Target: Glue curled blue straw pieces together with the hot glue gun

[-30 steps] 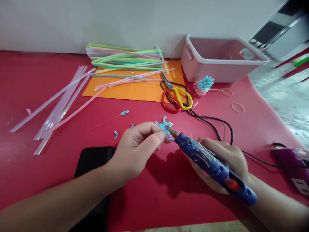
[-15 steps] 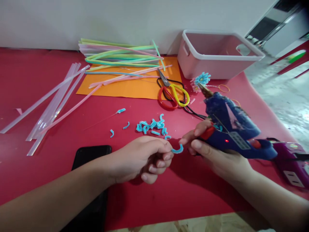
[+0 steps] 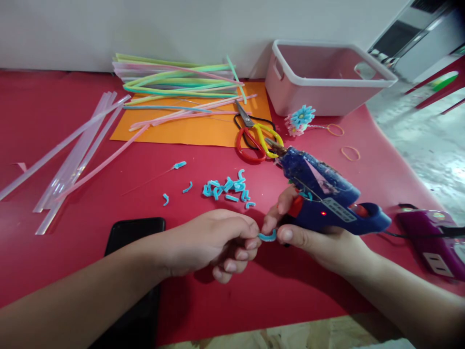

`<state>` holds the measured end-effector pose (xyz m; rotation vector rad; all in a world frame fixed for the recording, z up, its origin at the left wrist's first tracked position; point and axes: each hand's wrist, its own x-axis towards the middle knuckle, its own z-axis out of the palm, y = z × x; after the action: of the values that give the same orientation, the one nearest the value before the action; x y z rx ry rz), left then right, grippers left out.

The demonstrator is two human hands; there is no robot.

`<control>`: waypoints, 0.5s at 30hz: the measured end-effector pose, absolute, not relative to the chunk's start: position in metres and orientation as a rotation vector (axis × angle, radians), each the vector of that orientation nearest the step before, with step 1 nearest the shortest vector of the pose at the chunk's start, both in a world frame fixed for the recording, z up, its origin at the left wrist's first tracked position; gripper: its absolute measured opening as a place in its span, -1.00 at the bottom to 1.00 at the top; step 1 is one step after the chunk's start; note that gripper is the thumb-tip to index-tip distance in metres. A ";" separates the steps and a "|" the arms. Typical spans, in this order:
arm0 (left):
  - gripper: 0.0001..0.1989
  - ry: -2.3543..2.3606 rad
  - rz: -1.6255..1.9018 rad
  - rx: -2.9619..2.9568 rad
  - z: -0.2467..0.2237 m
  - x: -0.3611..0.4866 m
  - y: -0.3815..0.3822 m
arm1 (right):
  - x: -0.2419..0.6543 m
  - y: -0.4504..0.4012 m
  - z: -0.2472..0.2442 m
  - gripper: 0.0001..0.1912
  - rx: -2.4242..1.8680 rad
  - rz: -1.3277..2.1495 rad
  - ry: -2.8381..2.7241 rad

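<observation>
Between thumb and forefinger, my left hand (image 3: 221, 242) pinches one end of a short curved blue fuzzy piece (image 3: 268, 236). My right hand (image 3: 308, 232) is wrapped round a dark blue glue gun (image 3: 323, 189) with a red light on its side. The thumb and a fingertip of that hand are at the free end of the blue piece. The gun's nozzle points up and left, beside the scissors' yellow handle. Just beyond my hands lies a pile of blue fuzzy pieces (image 3: 227, 186). A thin stem with a blue tip (image 3: 179, 165) lies to its left.
Scissors (image 3: 250, 131) and pipe cleaners (image 3: 181, 85) rest around an orange sheet (image 3: 163, 133). Glue sticks (image 3: 76, 160) lie left, a black phone (image 3: 134, 230) under my left forearm. At right are a pink basket (image 3: 323, 97), fuzzy flowers (image 3: 302, 117) and a purple power socket (image 3: 428, 237).
The glue gun has shifted left and its nozzle is lower. My right thumb and fingertip have closed in on the free end of the blue piece.
</observation>
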<state>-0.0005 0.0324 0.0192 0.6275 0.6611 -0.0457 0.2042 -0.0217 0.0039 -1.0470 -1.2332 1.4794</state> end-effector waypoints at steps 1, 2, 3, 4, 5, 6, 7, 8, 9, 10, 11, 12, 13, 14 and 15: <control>-0.82 0.667 -0.046 0.633 0.020 0.000 0.032 | 0.205 -0.022 0.003 -0.72 -1.051 1.481 -1.227; -0.83 0.679 -0.049 0.645 0.020 0.000 0.032 | 0.206 -0.022 0.002 -0.72 -1.058 1.490 -1.219; -0.83 0.701 -0.049 0.666 0.021 0.001 0.031 | 0.206 -0.022 0.001 -0.71 -1.065 1.501 -1.208; -0.83 0.730 -0.041 0.695 0.021 0.001 0.031 | 0.207 -0.023 0.000 -0.70 -1.069 1.516 -1.194; -0.83 0.766 -0.019 0.729 0.022 0.002 0.030 | 0.208 -0.023 -0.001 -0.70 -1.068 1.531 -1.181; -0.85 0.799 0.016 0.765 0.022 0.003 0.030 | 0.208 -0.022 -0.001 -0.69 -1.066 1.542 -1.168; -0.87 0.829 0.066 0.800 0.022 0.003 0.029 | 0.208 -0.022 -0.002 -0.68 -1.070 1.546 -1.154; -0.90 0.854 0.125 0.834 0.021 0.003 0.029 | 0.208 -0.022 -0.002 -0.67 -1.086 1.543 -1.139; -0.91 0.869 0.185 0.869 0.021 0.003 0.028 | 0.208 -0.022 -0.002 -0.65 -1.112 1.532 -1.121; -0.89 0.878 0.239 0.912 0.020 0.002 0.027 | 0.208 -0.021 -0.002 -0.64 -1.145 1.518 -1.106; -0.87 0.885 0.282 0.964 0.019 0.002 0.026 | 0.208 -0.021 -0.002 -0.62 -1.178 1.501 -1.092; -0.87 0.891 0.315 1.026 0.018 0.001 0.025 | 0.208 -0.020 -0.002 -0.60 -1.203 1.482 -1.080; -0.87 0.892 0.340 1.089 0.018 0.000 0.024 | 0.208 -0.020 -0.002 -0.59 -1.215 1.467 -1.069; -0.87 0.888 0.355 1.147 0.017 -0.001 0.022 | 0.207 -0.020 -0.002 -0.59 -1.215 1.460 -1.060; -0.87 0.883 0.364 1.193 0.017 -0.002 0.021 | 0.207 -0.019 -0.002 -0.59 -1.207 1.459 -1.050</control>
<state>-0.0019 0.0210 0.0169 1.1934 0.8828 0.3640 0.2072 -0.0192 -0.0019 -1.2073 -1.0501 1.4590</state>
